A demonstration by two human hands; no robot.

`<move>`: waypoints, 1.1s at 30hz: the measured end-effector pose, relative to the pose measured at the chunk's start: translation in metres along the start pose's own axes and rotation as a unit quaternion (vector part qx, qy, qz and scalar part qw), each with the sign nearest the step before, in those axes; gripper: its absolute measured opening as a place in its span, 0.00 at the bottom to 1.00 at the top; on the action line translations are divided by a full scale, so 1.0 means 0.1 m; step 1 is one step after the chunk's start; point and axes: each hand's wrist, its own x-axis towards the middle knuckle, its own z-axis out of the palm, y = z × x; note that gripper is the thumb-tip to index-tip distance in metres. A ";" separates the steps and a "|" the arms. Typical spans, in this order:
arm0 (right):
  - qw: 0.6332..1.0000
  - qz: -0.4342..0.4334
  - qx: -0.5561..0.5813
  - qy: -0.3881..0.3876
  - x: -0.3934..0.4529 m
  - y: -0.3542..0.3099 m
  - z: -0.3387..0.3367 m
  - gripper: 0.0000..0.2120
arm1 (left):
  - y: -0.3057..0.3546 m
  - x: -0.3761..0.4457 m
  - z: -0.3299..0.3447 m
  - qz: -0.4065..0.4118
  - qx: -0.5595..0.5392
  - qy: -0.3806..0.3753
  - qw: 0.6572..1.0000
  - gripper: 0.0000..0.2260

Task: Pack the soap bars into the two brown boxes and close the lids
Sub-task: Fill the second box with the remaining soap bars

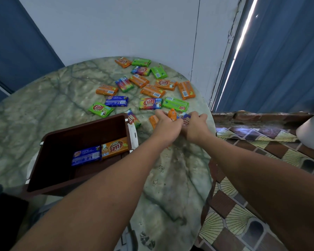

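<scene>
An open brown box (49,171) stands on the round marble table (172,180) at the left, holding a blue soap bar (86,155) and an orange soap bar (115,147). Several wrapped soap bars, orange, green, blue and rainbow, lie scattered over the far half of the table (150,104). My left hand (168,125) grips an orange soap bar (171,114) tilted on end near the right rim. Close beside it, my right hand (196,126) closes on a blue soap bar (185,118). Only one brown box is in view.
The box has a white latch (132,134) on its right wall. A rainbow bar (133,119) lies just past that wall. The table's right rim borders a tiled floor (252,205) and a blue door (279,60). A dark object (5,214) sits at the lower left.
</scene>
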 end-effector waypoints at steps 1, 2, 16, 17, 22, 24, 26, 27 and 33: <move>1.000 -0.006 0.017 0.004 -0.02 -0.06 -0.01 0.34 | 0.03 -0.02 -0.04 0.016 -0.009 0.008 1.000 0.17; 0.999 -0.012 0.032 0.009 -0.04 -0.13 -0.01 0.34 | 0.06 -0.06 -0.09 0.030 -0.021 0.013 0.999 0.17; 0.989 -0.107 0.098 0.012 -0.49 -1.15 0.22 0.42 | 0.03 -0.46 -1.24 0.089 -0.045 0.123 0.987 0.20; 0.989 -0.115 0.092 0.009 -0.54 -1.24 0.28 0.42 | -0.06 -0.49 -1.37 0.085 -0.051 0.134 0.986 0.20; 0.987 -0.156 0.044 -0.003 -0.68 -1.58 0.56 0.40 | -0.44 -0.62 -1.86 0.059 -0.068 0.168 0.982 0.22; 0.984 -0.177 0.004 -0.020 -0.74 -1.70 0.68 0.39 | -0.59 -0.69 -2.04 0.038 -0.067 0.158 0.984 0.24; 0.978 -0.202 -0.044 -0.041 -0.79 -1.76 0.79 0.39 | -0.76 -0.72 -2.17 0.011 -0.047 0.159 0.986 0.26; 0.972 -0.218 -0.075 -0.050 -0.80 -1.78 0.85 0.40 | -0.82 -0.75 -2.23 -0.001 -0.028 0.161 0.986 0.25; 0.888 -0.302 -0.323 -0.127 -0.81 -1.84 1.11 0.41 | -1.45 -0.69 -2.51 0.002 0.150 0.068 0.986 0.30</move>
